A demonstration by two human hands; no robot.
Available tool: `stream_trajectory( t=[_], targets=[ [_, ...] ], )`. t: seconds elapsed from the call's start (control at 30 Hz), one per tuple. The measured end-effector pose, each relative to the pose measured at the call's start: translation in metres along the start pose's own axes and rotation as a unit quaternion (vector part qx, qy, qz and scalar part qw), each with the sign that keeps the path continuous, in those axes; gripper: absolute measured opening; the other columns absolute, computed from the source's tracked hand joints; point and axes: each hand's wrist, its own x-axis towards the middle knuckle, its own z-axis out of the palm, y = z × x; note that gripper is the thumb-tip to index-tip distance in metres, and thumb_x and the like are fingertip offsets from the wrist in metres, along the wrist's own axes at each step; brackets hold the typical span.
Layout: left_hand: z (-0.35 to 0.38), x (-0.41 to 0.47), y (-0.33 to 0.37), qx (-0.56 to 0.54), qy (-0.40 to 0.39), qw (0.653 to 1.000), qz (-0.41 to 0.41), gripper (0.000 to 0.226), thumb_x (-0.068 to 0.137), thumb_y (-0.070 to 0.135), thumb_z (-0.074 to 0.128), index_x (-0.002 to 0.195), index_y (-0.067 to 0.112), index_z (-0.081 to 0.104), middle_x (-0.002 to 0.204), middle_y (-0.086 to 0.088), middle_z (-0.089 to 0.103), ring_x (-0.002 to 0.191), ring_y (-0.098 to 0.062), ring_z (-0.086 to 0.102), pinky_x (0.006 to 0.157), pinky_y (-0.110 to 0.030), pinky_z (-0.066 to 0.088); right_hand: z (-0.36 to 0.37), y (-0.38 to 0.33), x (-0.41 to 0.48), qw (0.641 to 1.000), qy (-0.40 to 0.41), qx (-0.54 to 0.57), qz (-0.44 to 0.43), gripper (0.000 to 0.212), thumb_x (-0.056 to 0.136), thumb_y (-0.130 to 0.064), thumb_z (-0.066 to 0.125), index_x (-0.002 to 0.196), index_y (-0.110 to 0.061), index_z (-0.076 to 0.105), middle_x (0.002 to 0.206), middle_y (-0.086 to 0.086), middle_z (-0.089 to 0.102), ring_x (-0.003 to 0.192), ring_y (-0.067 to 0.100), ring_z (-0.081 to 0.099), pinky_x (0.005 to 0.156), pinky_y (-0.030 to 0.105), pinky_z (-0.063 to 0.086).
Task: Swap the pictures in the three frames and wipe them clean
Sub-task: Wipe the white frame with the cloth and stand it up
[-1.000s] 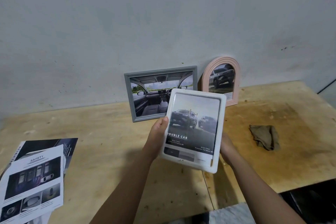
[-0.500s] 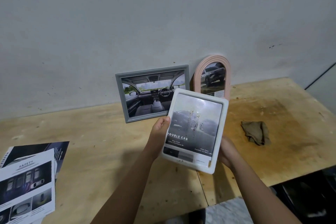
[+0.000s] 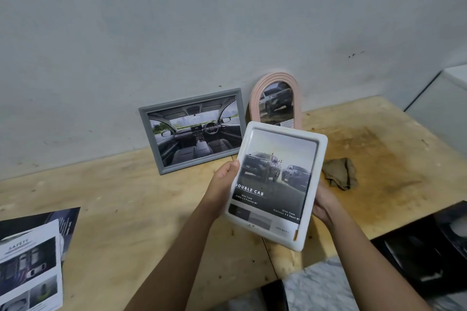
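White frame (image 3: 276, 184): long axis 12–6, gripped by left hand (image 3: 222, 182) and right hand (image 3: 322, 203), fingers probably curled behind. Cloth (image 3: 340, 173): 3 o'clock, nearer right hand.

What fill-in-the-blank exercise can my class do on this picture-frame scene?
1. The left hand and right hand hold the white frame, whose picture reads DOUBLE ____.
2. The landscape frame showing a steering wheel is ____.
3. The arched frame is ____.
4. The crumpled cloth lies to the white frame's ____.
Missing words: CAB, grey, pink, right.
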Motion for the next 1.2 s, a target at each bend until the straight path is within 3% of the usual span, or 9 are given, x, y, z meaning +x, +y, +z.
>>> stream_trajectory(
  t=[0.07,0.17,0.2,0.3,0.4,0.6,0.93,1.07,1.2],
  targets=[
    [0.009,0.002,-0.001,0.001,0.005,1.000,-0.007,0.035,0.099,0.030,0.042,0.109,-0.001,0.056,0.086,-0.014,0.062,0.070,-0.023,0.058,0.067,-0.035,0.051,-0.004,-0.001,-0.003,0.999,-0.010,0.031,0.002,0.029,0.088,0.000,0.053,0.117,-0.002,0.052,0.073,0.012,0.064,0.052,0.015,0.062,0.043,0.024,0.050],
    [0.020,0.006,-0.001,0.001,0.027,1.000,-0.016,0.033,0.098,0.030,0.043,0.105,0.002,0.060,0.084,-0.013,0.066,0.066,-0.022,0.061,0.066,-0.034,0.053,-0.010,0.003,-0.008,0.999,0.003,0.047,0.014,0.024,0.089,0.004,0.048,0.078,-0.002,0.069,0.057,0.011,0.062,0.042,0.015,0.058,0.038,0.021,0.048],
    [0.022,0.007,-0.001,0.000,0.036,0.999,-0.018,0.033,0.098,0.031,0.044,0.103,0.003,0.061,0.086,-0.014,0.067,0.069,-0.023,0.062,0.068,-0.037,0.054,-0.010,0.005,-0.009,0.998,-0.005,0.056,0.011,0.014,0.086,-0.001,0.056,0.087,-0.001,0.070,0.066,0.015,0.066,0.050,0.020,0.063,0.044,0.024,0.052],
    [0.022,0.012,-0.004,0.007,0.054,0.998,-0.019,0.036,0.097,0.033,0.046,0.102,0.001,0.063,0.097,-0.021,0.068,0.082,-0.030,0.062,0.084,-0.048,0.052,-0.016,0.012,-0.005,0.998,0.021,0.054,0.004,0.092,0.052,-0.029,0.090,0.128,-0.005,0.045,0.101,0.022,0.063,0.080,0.032,0.066,0.062,0.039,0.057],
    [0.025,0.013,-0.008,0.026,0.063,0.998,-0.014,0.036,0.097,0.032,0.046,0.100,0.001,0.063,0.097,-0.021,0.068,0.083,-0.029,0.061,0.087,-0.050,0.050,-0.020,0.010,0.000,1.000,0.030,0.001,0.002,0.104,0.046,-0.034,0.091,0.132,-0.002,0.043,0.107,0.023,0.062,0.084,0.032,0.064,0.069,0.041,0.054],
    [0.030,0.022,-0.016,0.023,0.108,0.993,0.031,0.027,0.099,0.030,0.040,0.098,0.009,0.057,0.093,-0.012,0.065,0.085,-0.028,0.061,0.085,-0.048,0.051,-0.014,-0.008,0.002,0.999,-0.003,0.024,0.027,0.039,0.093,-0.030,0.053,0.125,-0.007,0.056,0.117,0.020,0.063,0.101,0.033,0.061,0.084,0.045,0.054],
    [0.050,0.047,-0.057,0.105,0.138,0.985,-0.004,0.026,0.101,0.033,0.032,0.107,0.016,0.050,0.094,-0.009,0.060,0.077,-0.016,0.059,0.060,-0.022,0.049,-0.035,-0.009,0.018,0.987,0.012,-0.155,0.026,0.028,0.098,-0.029,0.042,0.116,-0.013,0.055,0.108,0.013,0.068,0.095,0.028,0.067,0.079,0.042,0.056],
    [0.059,0.050,-0.076,0.073,0.157,0.983,-0.055,0.027,0.100,0.034,0.035,0.108,0.016,0.053,0.092,-0.006,0.065,0.076,-0.017,0.065,0.056,-0.022,0.050,-0.050,-0.004,0.031,0.955,0.027,-0.294,0.035,0.026,0.099,-0.030,0.040,0.110,-0.013,0.056,0.094,0.004,0.065,0.082,0.016,0.065,0.063,0.028,0.053],
    [0.067,0.054,-0.111,0.106,0.231,0.963,-0.094,0.030,0.099,0.033,0.038,0.102,0.012,0.060,0.091,-0.012,0.067,0.079,-0.022,0.066,0.063,-0.029,0.054,-0.067,0.008,0.046,0.901,0.039,-0.431,0.025,0.027,0.098,-0.026,0.045,0.113,-0.010,0.061,0.097,0.001,0.066,0.077,0.007,0.059,0.065,0.021,0.048]
  ],
)
